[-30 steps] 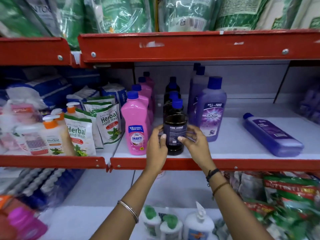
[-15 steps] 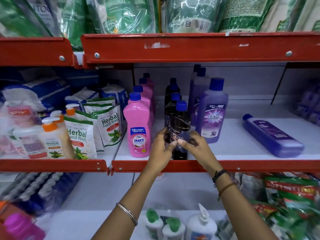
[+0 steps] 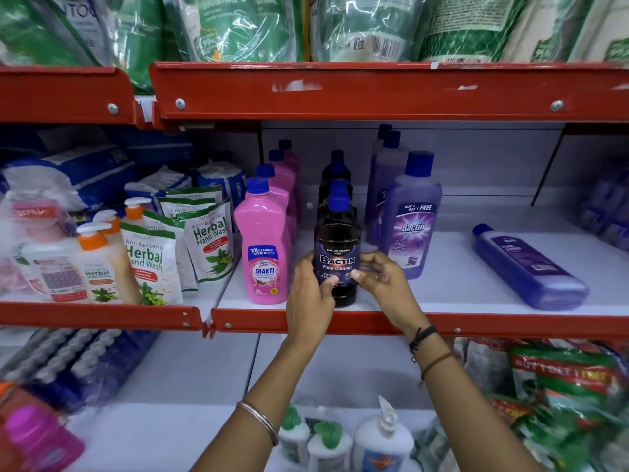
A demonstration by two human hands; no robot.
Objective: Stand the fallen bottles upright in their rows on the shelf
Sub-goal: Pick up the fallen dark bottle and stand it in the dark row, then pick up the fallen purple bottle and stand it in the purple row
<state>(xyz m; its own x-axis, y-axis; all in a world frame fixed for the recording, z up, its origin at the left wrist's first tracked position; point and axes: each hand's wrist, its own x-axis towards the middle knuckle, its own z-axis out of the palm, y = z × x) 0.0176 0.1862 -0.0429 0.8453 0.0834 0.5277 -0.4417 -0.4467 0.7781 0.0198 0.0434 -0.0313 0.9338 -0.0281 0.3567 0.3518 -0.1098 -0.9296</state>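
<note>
A black Bactin bottle (image 3: 337, 243) with a blue cap stands upright at the front of the middle row on the white shelf (image 3: 442, 287). My left hand (image 3: 309, 287) grips its left side and my right hand (image 3: 381, 277) grips its right side, thumbs on the label. A pink Shakti bottle (image 3: 263, 247) heads the row to its left, and a purple Bactin bottle (image 3: 413, 219) heads the row to its right. Further right, a purple bottle (image 3: 527, 264) lies on its side, cap pointing to the back left.
Herbal hand wash pouches (image 3: 149, 257) and pump bottles (image 3: 98, 260) fill the shelf section on the left. The red shelf lip (image 3: 510, 327) runs along the front. Green packets (image 3: 238, 25) sit on the shelf above; pump bottles (image 3: 381, 437) and packets stand below.
Both hands have turned the black bottle on the spot, so its Bactin front label now faces me instead of the back label.
</note>
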